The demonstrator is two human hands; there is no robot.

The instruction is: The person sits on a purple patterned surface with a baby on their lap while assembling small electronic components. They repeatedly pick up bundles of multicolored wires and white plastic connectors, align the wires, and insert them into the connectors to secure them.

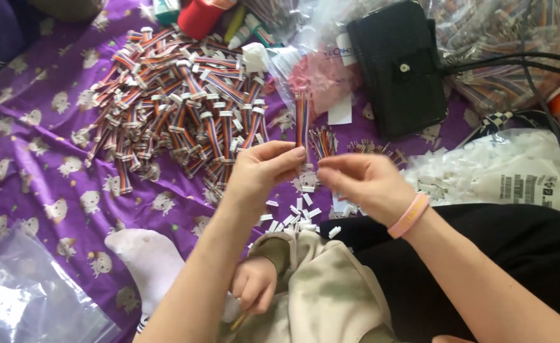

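Ribbon cable [301,117] stands upright, long axis toward twelve o'clock, its lower end pinched in my left hand [264,170]; my right hand [364,181], at three o'clock, pinches something too small to tell.

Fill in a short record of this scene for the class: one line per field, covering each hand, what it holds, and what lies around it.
Left hand: pinches a striped ribbon cable, held upright
Right hand: fingertips close beside the cable's lower end; pink wristband
Pile: many similar cables with white connectors, beyond the left hand
Loose white connectors: scattered below the hands
Surface: purple printed cloth
Also there: black pouch, clear bag of white parts
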